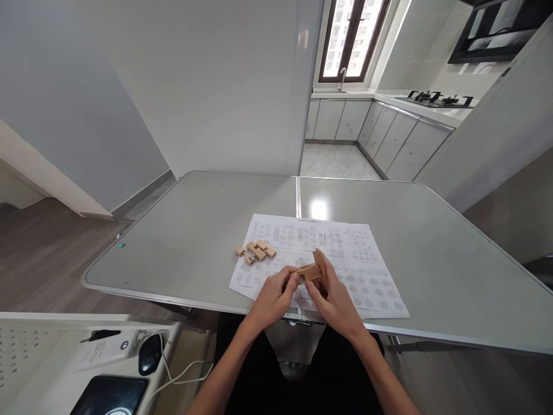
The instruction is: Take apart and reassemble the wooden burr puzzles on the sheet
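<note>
Both hands hold wooden puzzle pieces above the near part of a printed instruction sheet. My left hand is closed, pinching the left end of a roughly horizontal piece. On the other side, my right hand wraps round an upright piece that meets the horizontal one. Fingers hide part of the joint, so how the pieces lock together cannot be made out. Several loose notched wooden pieces lie in a small group on the sheet's left side, one partly past its edge.
The sheet lies on a grey folding table with a metal seam. A small teal object sits near its left edge. At lower left, a white cart holds a black mouse, a tablet and cables.
</note>
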